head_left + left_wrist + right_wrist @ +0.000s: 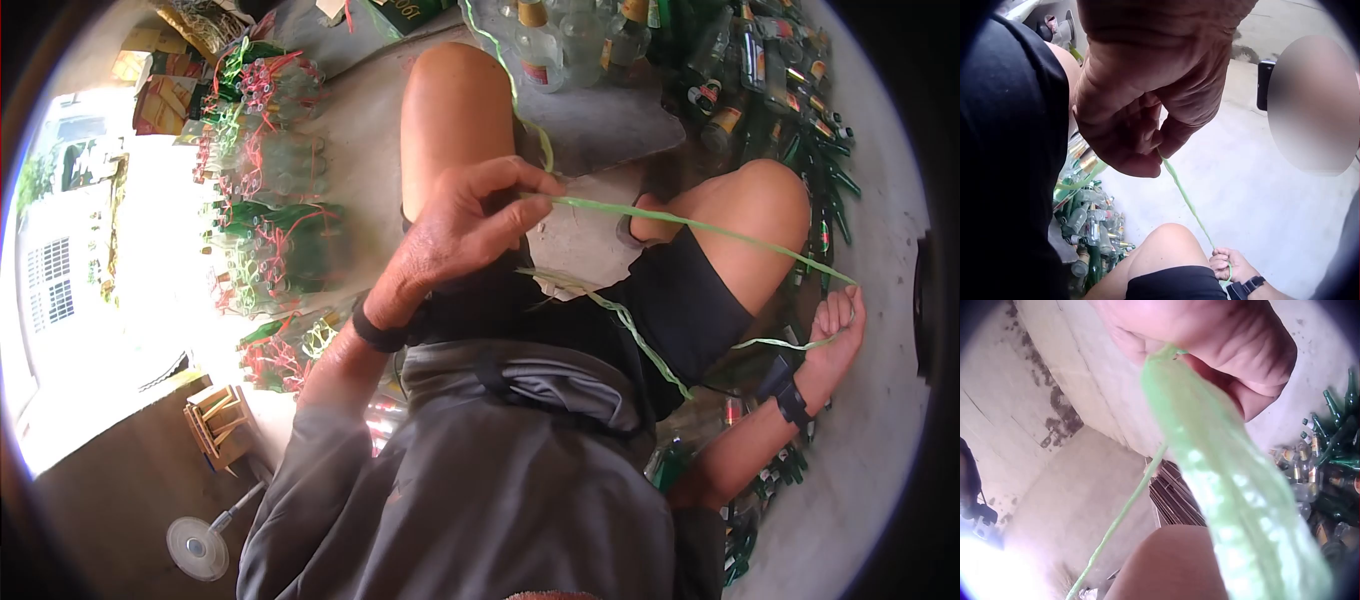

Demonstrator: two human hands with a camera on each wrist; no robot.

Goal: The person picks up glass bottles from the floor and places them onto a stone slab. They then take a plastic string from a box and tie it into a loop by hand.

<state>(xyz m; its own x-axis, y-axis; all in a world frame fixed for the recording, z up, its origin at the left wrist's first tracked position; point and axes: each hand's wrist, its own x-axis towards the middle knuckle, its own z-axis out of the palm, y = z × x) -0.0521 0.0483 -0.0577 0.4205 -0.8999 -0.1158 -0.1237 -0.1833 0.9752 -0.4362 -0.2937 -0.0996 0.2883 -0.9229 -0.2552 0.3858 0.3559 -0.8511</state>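
Observation:
A light green plastic string [700, 227] runs taut between the two hands in the head view. The left hand [487, 212] pinches it between thumb and forefinger above the lap; the left wrist view shows this pinch on the string [1184, 190] from close up. Out to the right, the right hand [838, 325] grips the string with curled fingers, and a tail hangs from it toward the thigh. In the right wrist view the string [1229, 469] passes large before the camera from the right hand [1210, 337]. Another green strand [640, 340] lies over the dark shorts.
Bundles of bottles tied with red and green string [270, 240] stand at the left. Clear bottles [575, 45] stand at the top, and loose green and brown bottles [770, 90] lie along the right. A fan [198, 548] and a small wooden stool [220, 425] are at lower left.

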